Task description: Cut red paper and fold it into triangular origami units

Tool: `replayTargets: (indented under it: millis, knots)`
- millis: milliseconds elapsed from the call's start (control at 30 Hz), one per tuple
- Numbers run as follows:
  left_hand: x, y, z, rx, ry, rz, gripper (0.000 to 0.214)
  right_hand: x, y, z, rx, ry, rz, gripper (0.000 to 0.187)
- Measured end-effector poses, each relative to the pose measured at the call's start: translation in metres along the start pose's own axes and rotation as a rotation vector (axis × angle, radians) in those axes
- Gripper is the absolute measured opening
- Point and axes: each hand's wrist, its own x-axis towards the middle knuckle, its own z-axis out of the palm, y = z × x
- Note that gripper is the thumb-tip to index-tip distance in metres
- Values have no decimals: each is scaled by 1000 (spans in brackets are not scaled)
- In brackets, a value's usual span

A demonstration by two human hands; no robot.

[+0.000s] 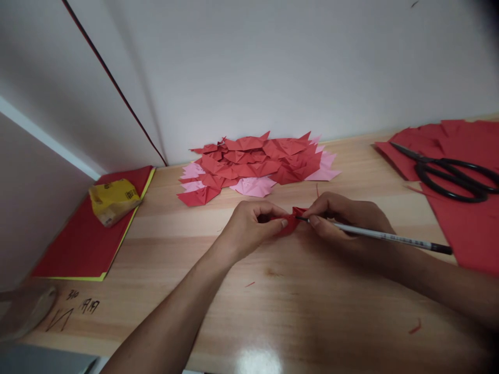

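Between my two hands is a small folded red paper piece (pixel 289 224), held just above the wooden table (pixel 234 311). My left hand (pixel 255 223) pinches its left side between thumb and fingers. My right hand (pixel 343 218) grips a slim pen (pixel 390 236) with a pale barrel and dark end, its tip touching the paper. The right fingers also lie against the paper's right edge; whether they grip it I cannot tell. Beyond my hands, a pile of red and pink folded paper pieces (pixel 253 161) lies by the wall.
Black-handled scissors (pixel 448 169) rest on red paper sheets (pixel 463 223) at the right. At the left, a crumpled yellow packet (pixel 115 200) lies on a red paper stack (pixel 78 239) with a yellow edge. Red paper scraps (pixel 415 327) dot the table. A blurred clear container (pixel 29 311) stands front left.
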Motion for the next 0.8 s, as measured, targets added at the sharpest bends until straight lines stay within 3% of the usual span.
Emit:
replayTargets:
  millis: [800]
  knots:
    - [1,-1,0,13,13,-14,17,0,-3,-1,-33,-8,24,11]
